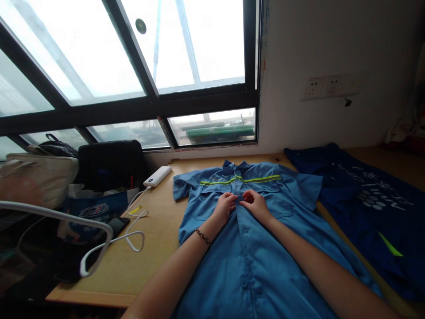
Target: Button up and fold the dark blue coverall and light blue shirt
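Observation:
A blue short-sleeved work shirt (215,252) lies face up on the table, its collar toward the wall and a yellow-green stripe across the chest. At its front placket, just below the stripe, both hands meet. My left hand (226,204) pinches the placket edge from the left, a beaded bracelet on its wrist. Close beside it, my right hand (255,204) grips the same placket with thumb and fingers. Whatever button lies between the fingertips is hidden. Lower on the placket a round button (245,282) shows.
A white power bank (157,176) with a white cable rests on the wooden table (156,230) at left. Dark blue clothing (358,195) lies at right. Bags (36,179) and a black chair back (111,161) stand beyond the left edge. A window and wall rise behind.

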Available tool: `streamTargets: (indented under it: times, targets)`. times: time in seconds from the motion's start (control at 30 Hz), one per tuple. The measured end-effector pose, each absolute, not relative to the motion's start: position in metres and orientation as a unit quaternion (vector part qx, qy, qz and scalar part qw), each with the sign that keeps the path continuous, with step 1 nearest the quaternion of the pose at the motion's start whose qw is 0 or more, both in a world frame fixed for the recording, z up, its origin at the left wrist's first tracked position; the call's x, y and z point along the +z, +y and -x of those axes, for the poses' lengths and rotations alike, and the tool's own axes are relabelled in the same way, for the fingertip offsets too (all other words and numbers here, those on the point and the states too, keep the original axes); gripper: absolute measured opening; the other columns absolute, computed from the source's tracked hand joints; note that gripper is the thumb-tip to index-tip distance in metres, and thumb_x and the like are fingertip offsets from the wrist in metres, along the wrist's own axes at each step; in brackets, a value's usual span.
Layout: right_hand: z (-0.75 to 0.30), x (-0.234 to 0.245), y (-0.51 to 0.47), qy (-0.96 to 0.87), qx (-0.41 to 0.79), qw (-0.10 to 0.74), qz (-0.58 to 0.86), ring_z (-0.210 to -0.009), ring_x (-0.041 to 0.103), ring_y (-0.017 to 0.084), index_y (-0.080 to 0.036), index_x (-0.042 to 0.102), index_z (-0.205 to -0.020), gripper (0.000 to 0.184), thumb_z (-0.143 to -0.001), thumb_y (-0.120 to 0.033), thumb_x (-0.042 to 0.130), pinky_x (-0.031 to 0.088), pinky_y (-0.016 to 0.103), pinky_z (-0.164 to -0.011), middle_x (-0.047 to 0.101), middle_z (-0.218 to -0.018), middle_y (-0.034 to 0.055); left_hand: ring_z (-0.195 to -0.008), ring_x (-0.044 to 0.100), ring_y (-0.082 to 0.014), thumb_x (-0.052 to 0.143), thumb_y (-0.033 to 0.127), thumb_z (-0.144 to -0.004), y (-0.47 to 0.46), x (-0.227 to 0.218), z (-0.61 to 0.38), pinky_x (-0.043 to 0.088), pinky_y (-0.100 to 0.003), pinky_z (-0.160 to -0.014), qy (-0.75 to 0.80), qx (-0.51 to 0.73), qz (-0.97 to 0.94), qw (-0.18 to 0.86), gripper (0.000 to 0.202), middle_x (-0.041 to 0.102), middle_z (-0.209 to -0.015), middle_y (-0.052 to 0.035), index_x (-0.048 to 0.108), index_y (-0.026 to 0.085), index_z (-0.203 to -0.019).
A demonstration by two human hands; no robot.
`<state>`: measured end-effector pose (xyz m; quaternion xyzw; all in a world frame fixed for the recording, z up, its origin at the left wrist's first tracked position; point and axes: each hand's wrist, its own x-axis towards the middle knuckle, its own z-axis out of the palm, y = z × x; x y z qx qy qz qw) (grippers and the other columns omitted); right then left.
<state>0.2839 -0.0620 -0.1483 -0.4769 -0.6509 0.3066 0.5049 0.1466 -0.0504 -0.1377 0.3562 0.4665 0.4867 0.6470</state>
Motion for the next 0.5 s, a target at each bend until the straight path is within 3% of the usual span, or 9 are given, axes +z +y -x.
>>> streamTargets:
  times: [0.3, 0.5]
  targets:
    - [-0.2826, -0.1471, -0.0633, -0.648, 0.305, 0.518, 0.466, -0.060, 0.052, 0.012, -0.017, 0.055, -0.079, 0.019, -0.066, -0.029, 0.060, 0.045, 0.025, -0.057, 0.055, -0.068, -0.0005, -0.046, 0.049, -0.0076, 0.063, 0.018, -0.053, -0.0535, -0.1397, -0.1493, 0.040, -0.021, -0.048, 0.454, 0.508, -0.381, 0.625, 0.032, 0.048, -0.054, 0.0069, 0.043, 0.019, -0.078]
    - [-0.2831, -0.1439, -0.0655, -0.674, 0.262, 0.534, 0.438, -0.072, 0.053, 0.012, -0.019, 0.062, -0.092, 0.022, -0.076, -0.023, 0.047, 0.046, 0.023, -0.059, 0.054, -0.087, 0.0043, -0.046, 0.048, -0.0066, 0.067, 0.022, -0.053, -0.0546, -0.1399, -0.1485, 0.036, -0.018, -0.047, 0.411, 0.515, -0.416, 0.626, 0.039, 0.050, -0.054, 0.0070, 0.043, 0.018, -0.084]
